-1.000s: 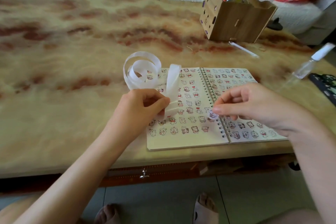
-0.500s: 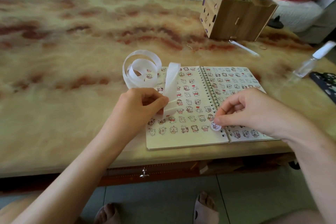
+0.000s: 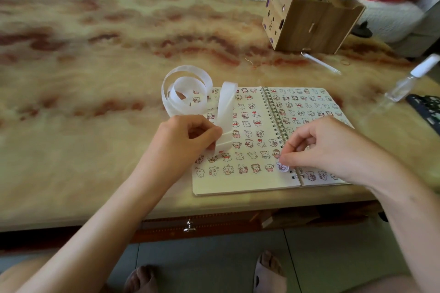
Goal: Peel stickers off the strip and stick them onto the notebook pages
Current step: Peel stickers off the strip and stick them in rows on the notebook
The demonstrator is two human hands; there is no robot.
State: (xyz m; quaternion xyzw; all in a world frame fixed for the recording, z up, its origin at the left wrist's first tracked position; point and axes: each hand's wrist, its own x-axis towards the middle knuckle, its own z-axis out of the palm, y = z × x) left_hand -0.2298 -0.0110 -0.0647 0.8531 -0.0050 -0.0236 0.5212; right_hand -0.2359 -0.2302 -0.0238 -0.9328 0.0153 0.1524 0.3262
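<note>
Our right grip has been sliding nearer since a second ago and is now pinching the sticker by its upper edge. The sticker is lying just under the fingertips, at the nearest row's end, beside the spiral of the notebook. Our left grip is still clamping the strip over the left page.

A tan, red-veined marble bench carries an open spiral-bound notebook, a brown wooden pen box and a clear spray bottle.
</note>
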